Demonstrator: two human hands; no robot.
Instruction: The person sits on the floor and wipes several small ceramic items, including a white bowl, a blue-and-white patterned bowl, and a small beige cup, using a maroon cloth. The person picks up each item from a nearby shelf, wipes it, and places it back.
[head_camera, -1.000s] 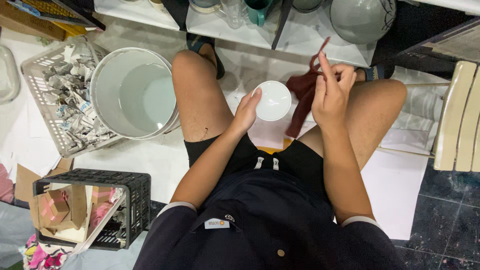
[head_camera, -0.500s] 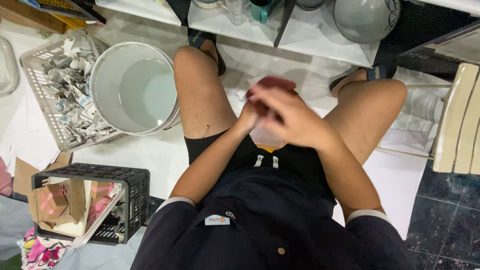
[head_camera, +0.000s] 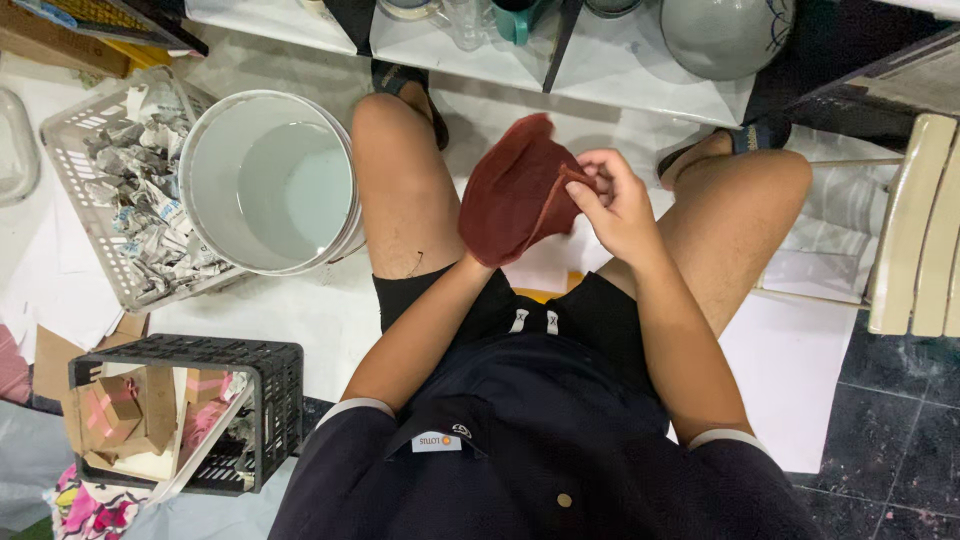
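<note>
A dark red cloth (head_camera: 515, 190) hangs domed between my knees. It covers my left hand, of which only the wrist (head_camera: 476, 264) shows at the cloth's lower edge. My right hand (head_camera: 612, 203) pinches the cloth's right edge with thumb and fingertips. The small white round dish that my left hand held a moment ago is hidden under the cloth. I sit with bare knees apart, in dark shorts and a dark shirt.
A white bucket of water (head_camera: 268, 182) stands left of my left knee. Beside it is a white basket of crumpled newspaper (head_camera: 70, 150), and a black crate (head_camera: 270, 390) with cardboard nearer. A shelf with glazed pots (head_camera: 725, 35) is ahead; a cream chair (head_camera: 915, 230) stands right.
The white dish in my left hand was bare with the cloth raised in my right hand. The cloth has come down over the dish and my left hand.
</note>
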